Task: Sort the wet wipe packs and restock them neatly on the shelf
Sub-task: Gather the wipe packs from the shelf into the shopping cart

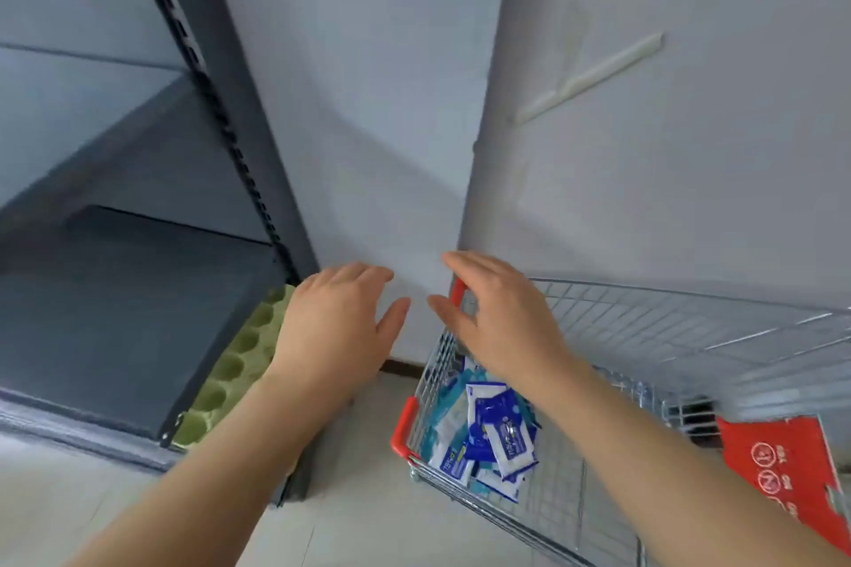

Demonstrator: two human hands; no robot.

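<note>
1. Left hand [338, 322] out front, palm down, fingers straight and loose, holding nothing, hovering above the right edge of the dark shelf [115, 313].
2. Right hand [497, 318] just beside it, not touching, fingers spread and relaxed, gripping nothing, over the red-trimmed front corner of the wire shopping cart [690, 327].
3. Wet wipe packs [492, 433] down in the cart: a loose jumble of dark blue, white and teal, heaped against the front wall, under the right forearm.
4. Green egg tray [230, 373] showing along the shelf's right edge, partly behind the left wrist.
5. Red sign [783, 470] on the cart's near end, lower right.
</note>
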